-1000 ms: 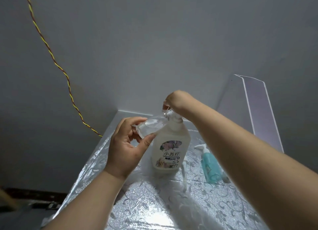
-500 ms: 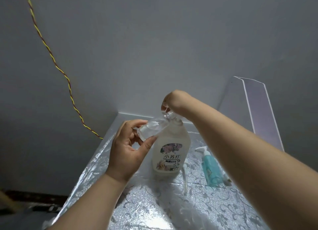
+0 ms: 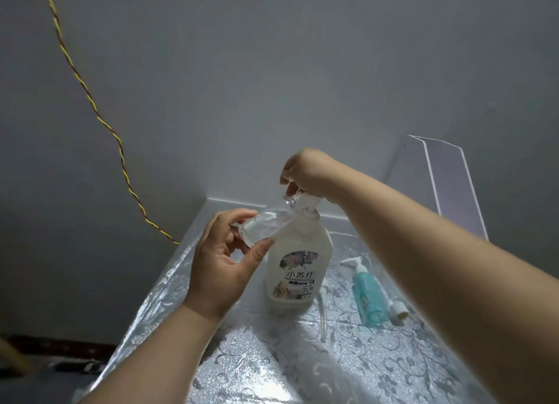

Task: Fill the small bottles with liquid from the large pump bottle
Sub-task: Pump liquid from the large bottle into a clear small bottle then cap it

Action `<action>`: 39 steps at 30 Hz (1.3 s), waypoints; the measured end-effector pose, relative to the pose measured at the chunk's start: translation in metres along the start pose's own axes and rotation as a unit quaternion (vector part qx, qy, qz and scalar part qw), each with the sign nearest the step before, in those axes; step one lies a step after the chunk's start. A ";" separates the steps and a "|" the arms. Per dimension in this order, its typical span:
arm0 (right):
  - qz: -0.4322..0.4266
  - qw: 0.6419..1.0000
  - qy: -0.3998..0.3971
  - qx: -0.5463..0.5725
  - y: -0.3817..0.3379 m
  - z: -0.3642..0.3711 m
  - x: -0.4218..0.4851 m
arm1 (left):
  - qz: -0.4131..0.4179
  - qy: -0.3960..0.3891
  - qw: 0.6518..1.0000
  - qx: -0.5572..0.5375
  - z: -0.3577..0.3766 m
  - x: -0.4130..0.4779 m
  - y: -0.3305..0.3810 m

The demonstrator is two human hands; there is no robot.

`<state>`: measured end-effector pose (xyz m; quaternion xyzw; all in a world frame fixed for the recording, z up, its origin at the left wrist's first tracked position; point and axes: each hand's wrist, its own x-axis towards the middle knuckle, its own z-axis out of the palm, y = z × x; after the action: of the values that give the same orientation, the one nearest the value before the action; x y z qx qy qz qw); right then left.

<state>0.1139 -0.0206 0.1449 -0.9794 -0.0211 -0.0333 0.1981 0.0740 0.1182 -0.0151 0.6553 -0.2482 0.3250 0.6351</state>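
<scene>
Mostly unseen: pump (image 3: 311, 201) under rt hand (image 3: 305, 173)

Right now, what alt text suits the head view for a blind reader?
A left hand holds a small clear bottle tilted, its mouth at the spout of a large pump bottle, whose pump head the right hand grips from above. A teal bottle is on the table.

White pump bottle (image 3: 298, 270) with a floral label; clear small bottle (image 3: 266, 224); teal bottle (image 3: 367, 293), white pump; silver bench (image 3: 393, 358) with scrolling flower pattern; yellow-and-red twisted cord (image 3: 90, 101); grey wall (image 3: 272, 71).
</scene>
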 end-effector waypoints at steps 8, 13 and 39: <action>0.022 0.995 -0.057 -0.079 0.012 0.014 0.013 | 0.000 -0.012 1.000 0.012 0.000 -0.001 -0.001; 0.029 0.996 -0.054 -0.067 0.008 0.014 0.003 | -0.001 -0.013 1.000 0.015 0.000 -0.001 -0.002; 0.033 0.998 -0.002 0.048 0.009 0.011 0.003 | -0.019 -0.011 1.000 0.004 -0.001 0.000 0.000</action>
<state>0.1180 -0.0248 0.1318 -0.9690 0.0094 -0.0242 0.2459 0.0733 0.1192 -0.0151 0.6658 -0.2415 0.3062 0.6361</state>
